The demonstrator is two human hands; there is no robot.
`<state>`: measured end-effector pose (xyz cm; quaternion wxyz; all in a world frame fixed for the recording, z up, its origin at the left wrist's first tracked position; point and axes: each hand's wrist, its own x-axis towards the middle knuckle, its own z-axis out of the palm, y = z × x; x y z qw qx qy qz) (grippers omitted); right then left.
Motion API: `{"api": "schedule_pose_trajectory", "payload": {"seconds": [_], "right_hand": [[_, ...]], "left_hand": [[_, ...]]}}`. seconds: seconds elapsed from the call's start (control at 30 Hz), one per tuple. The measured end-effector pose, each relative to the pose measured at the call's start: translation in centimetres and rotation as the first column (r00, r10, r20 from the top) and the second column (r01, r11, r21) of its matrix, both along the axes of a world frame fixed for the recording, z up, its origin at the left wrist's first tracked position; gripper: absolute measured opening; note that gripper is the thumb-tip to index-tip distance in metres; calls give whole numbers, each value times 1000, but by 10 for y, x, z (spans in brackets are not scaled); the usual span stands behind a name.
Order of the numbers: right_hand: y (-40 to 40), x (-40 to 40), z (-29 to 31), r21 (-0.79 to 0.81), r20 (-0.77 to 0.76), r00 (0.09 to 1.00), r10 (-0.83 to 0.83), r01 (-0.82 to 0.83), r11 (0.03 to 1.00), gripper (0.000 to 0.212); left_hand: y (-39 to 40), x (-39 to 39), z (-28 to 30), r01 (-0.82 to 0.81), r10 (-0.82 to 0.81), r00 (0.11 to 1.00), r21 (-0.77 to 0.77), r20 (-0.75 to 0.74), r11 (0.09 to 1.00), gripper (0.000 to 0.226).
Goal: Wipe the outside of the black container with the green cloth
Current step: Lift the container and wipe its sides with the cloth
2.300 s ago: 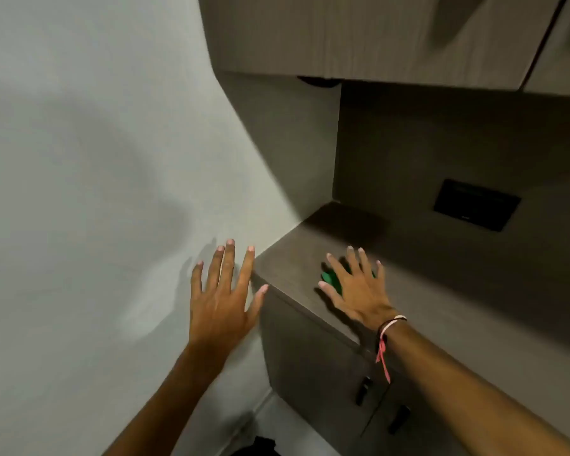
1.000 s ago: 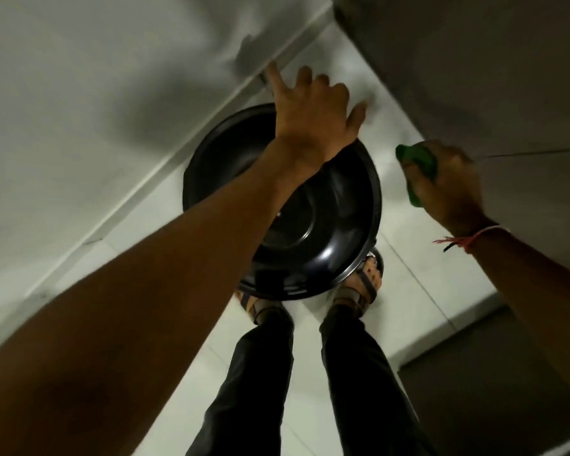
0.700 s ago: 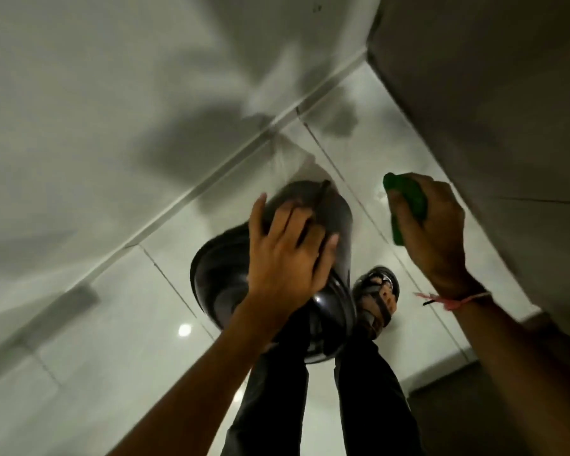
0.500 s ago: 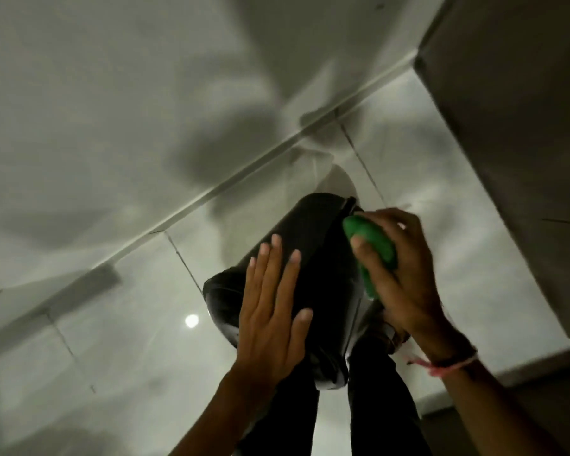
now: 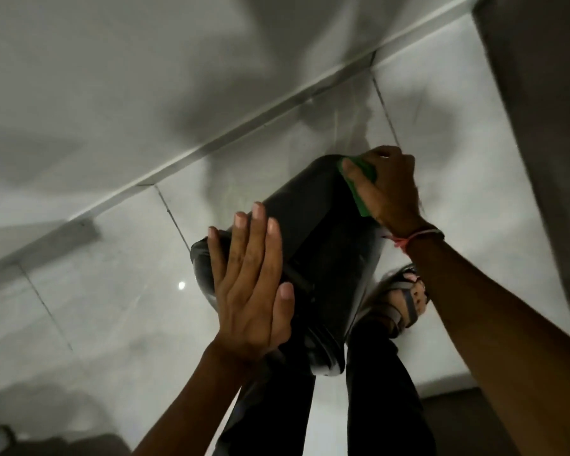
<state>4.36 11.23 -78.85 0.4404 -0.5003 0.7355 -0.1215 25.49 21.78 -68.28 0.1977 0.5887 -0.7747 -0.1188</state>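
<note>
Hiding most of the green cloth (image 5: 359, 182), right hand (image 5: 387, 189) clamped; left hand (image 5: 249, 284) flat on black container (image 5: 323, 232).

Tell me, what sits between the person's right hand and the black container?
In the head view, the green cloth lies between them: the right hand presses it against the far end of the black container.

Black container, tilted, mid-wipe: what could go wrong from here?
1. The left hand lies flat on the black container, fingers not curled around it, so a hard stroke may make it slip or roll.
2. It hangs tipped above the sandalled foot; a drop could land there.
3. The right hand covers most of the green cloth, so bare fingers may smear the surface.
</note>
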Motion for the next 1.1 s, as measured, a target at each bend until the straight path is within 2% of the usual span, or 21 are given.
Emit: {"api": "schedule_pose_trajectory", "payload": {"seconds": [0.07,0.13,0.23,0.3,0.4,0.5,0.57,0.63,0.7,0.8,0.87,0.93,1.0,1.03,1.1], "right_hand": [[24,26,38,-34,78,995,61,-58,998,41],[64,52,76,-165,162,970,182,-155,974,47],[80,52,77,-270,178,959,221,-169,948,46],[57,33,44,-244,103,987,126,-98,965,36],[10,7,0,-80,72,994,-87,93,992,49],[-6,8,-4,-12,164,972,-167,171,985,37],[11,23,21,-15,253,962,-101,108,994,34],[48,38,57,-108,292,955,54,-23,994,39],[86,47,83,-257,256,943,211,-144,956,47],[107,43,78,-344,190,938,289,-212,915,51],[98,32,53,-301,125,976,177,-133,944,49],[74,19,23,-152,127,987,-99,118,981,48],[45,2,-2,19,189,904,-384,388,922,47],[32,-4,-10,71,218,855,-471,467,881,44],[16,-2,-11,95,290,838,-463,456,885,36]], "left_hand": [[-3,-1,3,-12,12,1000,4,-11,1000,60],[-1,-3,5,-10,10,999,-1,-33,1000,60],[10,-6,5,14,-15,999,-15,-51,1000,59],[10,-4,2,15,-16,999,-30,-33,999,59],[4,-6,0,5,-6,1000,-25,-29,1000,59],[0,-3,-3,-18,17,999,-29,-36,999,59],[3,7,0,-19,19,999,6,-26,1000,58],[2,13,4,0,0,1000,38,0,999,63],[-4,13,7,45,-47,999,52,25,998,72],[-10,10,9,129,-130,991,28,41,991,75],[-8,10,11,122,-123,992,30,41,992,66],[-5,14,14,102,-105,992,48,71,994,52],[-6,16,14,144,-145,982,14,125,989,41],[-10,15,14,188,-182,971,-21,158,982,39],[-19,11,13,227,-210,958,-71,193,971,40]]}}
